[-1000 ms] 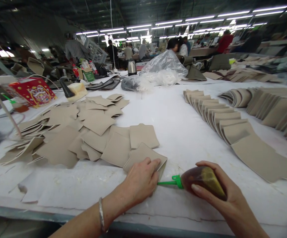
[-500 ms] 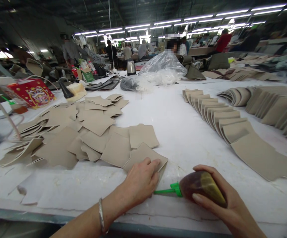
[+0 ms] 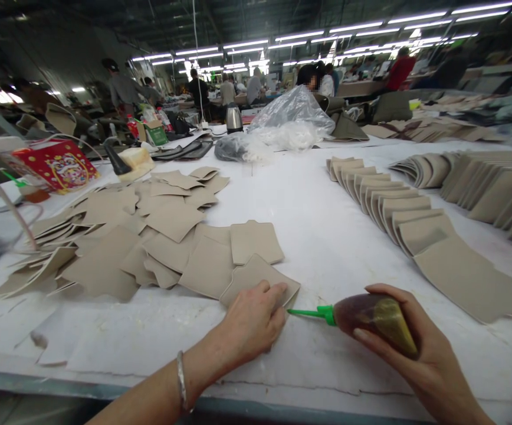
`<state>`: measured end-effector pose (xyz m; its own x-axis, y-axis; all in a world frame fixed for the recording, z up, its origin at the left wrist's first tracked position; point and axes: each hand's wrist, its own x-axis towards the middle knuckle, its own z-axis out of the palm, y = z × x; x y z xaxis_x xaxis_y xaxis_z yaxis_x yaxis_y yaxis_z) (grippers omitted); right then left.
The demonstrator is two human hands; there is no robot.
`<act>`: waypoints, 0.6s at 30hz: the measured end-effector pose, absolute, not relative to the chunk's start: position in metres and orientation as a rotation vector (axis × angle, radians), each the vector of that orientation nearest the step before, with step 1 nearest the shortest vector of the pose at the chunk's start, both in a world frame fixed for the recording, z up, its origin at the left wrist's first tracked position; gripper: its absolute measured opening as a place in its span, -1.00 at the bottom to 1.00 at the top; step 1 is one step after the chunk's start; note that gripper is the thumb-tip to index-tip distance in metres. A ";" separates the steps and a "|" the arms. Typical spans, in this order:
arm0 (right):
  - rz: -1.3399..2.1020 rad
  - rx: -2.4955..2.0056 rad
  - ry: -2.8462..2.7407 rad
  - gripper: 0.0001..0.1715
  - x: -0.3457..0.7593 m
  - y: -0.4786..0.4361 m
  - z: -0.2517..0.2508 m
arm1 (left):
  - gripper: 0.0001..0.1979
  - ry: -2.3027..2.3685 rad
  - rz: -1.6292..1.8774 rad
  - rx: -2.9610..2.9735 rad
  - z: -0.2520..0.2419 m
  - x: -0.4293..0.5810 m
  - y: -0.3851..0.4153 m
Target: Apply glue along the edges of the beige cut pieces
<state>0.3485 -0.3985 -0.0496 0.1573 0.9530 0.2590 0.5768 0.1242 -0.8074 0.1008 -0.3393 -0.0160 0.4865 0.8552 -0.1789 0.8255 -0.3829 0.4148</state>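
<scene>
My left hand is closed over the near edge of a beige leather-like piece, its fingers bent around the right corner. The fingertips underneath are hidden. My right hand grips a squeeze bottle lying sideways, with dark brown and yellowish contents. Its long green nozzle points left, with the tip close to the piece's right corner beside my left fingers; whether it touches, I cannot tell. A further beige piece lies just behind the held one.
A loose heap of beige pieces spreads over the left of the white-covered table. On the right runs an overlapping row of pieces, with more stacks beyond. Plastic bags, a kettle and a red box stand farther back.
My right hand has moved the bottle a little up and to the right, bringing the nozzle tip from below my left hand to the piece's right corner. My left hand stays put.
</scene>
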 end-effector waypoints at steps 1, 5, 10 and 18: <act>0.539 -1.528 -1.564 -0.51 0.351 -0.398 -0.051 | -0.56 1.394 0.086 2.285 -0.016 0.101 -0.339; 0.494 -1.512 -1.648 -0.50 0.359 -0.397 -0.054 | -0.55 1.395 0.077 2.288 -0.016 0.101 -0.338; 0.445 -1.479 -1.683 -0.52 0.360 -0.394 -0.054 | -0.54 1.396 0.078 2.285 -0.017 0.101 -0.339; 0.392 -1.474 -1.661 -0.53 0.363 -0.389 -0.051 | -0.54 1.387 0.064 2.293 -0.016 0.101 -0.338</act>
